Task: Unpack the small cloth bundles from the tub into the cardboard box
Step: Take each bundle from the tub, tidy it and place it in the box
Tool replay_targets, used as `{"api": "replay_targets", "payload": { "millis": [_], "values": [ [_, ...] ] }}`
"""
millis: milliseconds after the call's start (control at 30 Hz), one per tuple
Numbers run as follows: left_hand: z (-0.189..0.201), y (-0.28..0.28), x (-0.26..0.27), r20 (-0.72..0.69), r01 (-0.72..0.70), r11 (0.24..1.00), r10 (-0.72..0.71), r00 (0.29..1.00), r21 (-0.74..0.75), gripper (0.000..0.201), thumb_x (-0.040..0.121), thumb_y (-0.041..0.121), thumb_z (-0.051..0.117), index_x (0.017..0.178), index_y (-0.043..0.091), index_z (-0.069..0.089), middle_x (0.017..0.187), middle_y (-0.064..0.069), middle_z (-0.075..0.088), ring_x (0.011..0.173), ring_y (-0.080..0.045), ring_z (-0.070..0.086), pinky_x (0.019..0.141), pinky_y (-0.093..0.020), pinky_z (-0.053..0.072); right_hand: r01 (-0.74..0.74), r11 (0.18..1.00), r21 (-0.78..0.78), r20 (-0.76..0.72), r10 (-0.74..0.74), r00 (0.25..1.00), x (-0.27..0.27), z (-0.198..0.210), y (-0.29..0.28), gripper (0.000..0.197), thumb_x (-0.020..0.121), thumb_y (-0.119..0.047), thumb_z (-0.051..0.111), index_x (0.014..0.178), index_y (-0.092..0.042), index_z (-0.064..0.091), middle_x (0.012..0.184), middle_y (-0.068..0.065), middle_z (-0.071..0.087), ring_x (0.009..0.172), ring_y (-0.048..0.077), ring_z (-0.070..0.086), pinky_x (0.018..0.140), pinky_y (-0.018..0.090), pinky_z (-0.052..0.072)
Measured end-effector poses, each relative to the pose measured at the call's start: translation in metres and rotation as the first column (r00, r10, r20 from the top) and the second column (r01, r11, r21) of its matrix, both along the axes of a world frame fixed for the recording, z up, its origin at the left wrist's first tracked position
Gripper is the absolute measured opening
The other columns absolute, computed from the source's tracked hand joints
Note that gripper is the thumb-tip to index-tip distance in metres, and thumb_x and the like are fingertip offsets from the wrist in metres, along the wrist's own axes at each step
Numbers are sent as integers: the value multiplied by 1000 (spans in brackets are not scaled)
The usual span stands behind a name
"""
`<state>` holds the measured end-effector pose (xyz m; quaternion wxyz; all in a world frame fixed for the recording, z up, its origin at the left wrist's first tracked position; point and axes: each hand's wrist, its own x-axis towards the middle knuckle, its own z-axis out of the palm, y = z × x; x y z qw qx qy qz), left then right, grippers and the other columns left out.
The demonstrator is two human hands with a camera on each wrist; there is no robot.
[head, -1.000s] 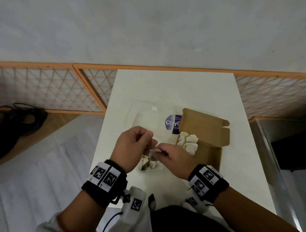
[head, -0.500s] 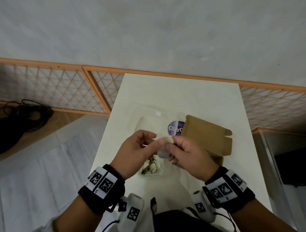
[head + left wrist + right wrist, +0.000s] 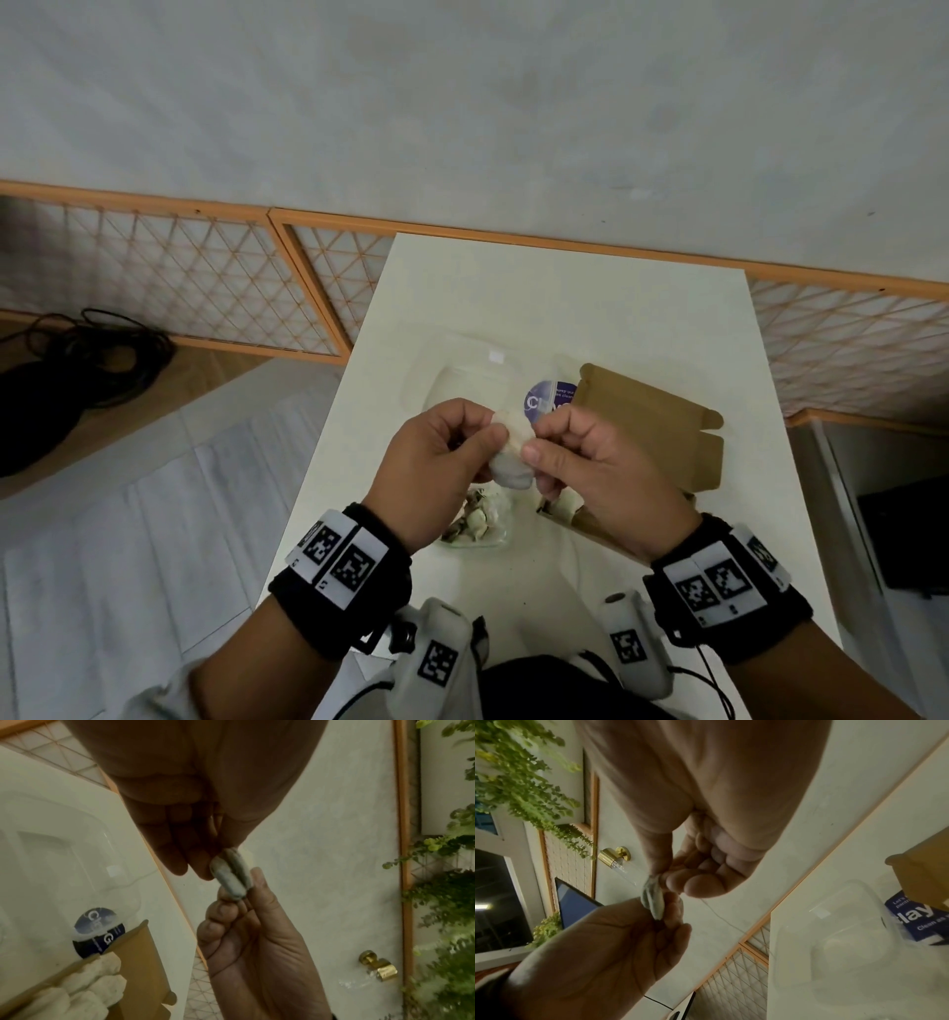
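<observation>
Cloth bundle (image 3: 509, 452) pinched between left hand (image 3: 436, 475), right hand (image 3: 601, 475), above tub (image 3: 477, 529).

Both hands cover most of the tub (image 3: 500, 534) and the cardboard box's (image 3: 662, 437) near half; the lid's blue label (image 3: 547, 402) — wording cut short.

Your head cam looks down on both hands from above. Each wrist cam sits close behind its own palm, facing the fingertips. All three share the pinched cloth bundle (image 3: 508, 452) between your hands.
</observation>
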<state>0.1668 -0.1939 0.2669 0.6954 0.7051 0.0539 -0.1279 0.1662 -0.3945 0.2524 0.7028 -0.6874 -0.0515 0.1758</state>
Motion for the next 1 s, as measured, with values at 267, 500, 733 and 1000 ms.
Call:
{"api": "replay_targets", "payload": {
  "millis": [267,500,733,1000],
  "values": [
    [6,-3,2,-14,-107,991,106,994,-81,4,99,7,66,103,7,65,69,-12,66,64,-18,67,79,-39,61,-99,995,-20,-21,99,995,-5,0,3,27,97,-10,69,124,-15,64,95,-1,72,80,16,65,77,38,55],
    [7,-1,1,-25,-138,986,137,990,-95,4,97,5,68,94,4,66,84,-11,68,75,-20,66,79,-38,59,-38,995,-93,62,44,997,-6,3,-1,11,102,-20,60,106,-15,69,92,4,75,77,15,66,72,33,54],
    [17,16,16,-256,-344,845,255,932,-410,20,98,-2,55,83,11,56,90,-15,72,94,-41,75,84,-43,61,-28,974,-225,75,46,996,-9,2,-11,12,102,-17,60,92,-13,57,90,20,66,76,13,66,69,40,54],
    [5,36,18,-19,-345,938,346,938,20,18,100,0,53,107,16,55,73,-5,66,64,-14,66,74,-40,64,74,995,-74,-42,-77,996,-4,11,-20,11,96,-7,55,100,-4,65,89,31,62,73,26,56,64,33,50]
  ]
}}
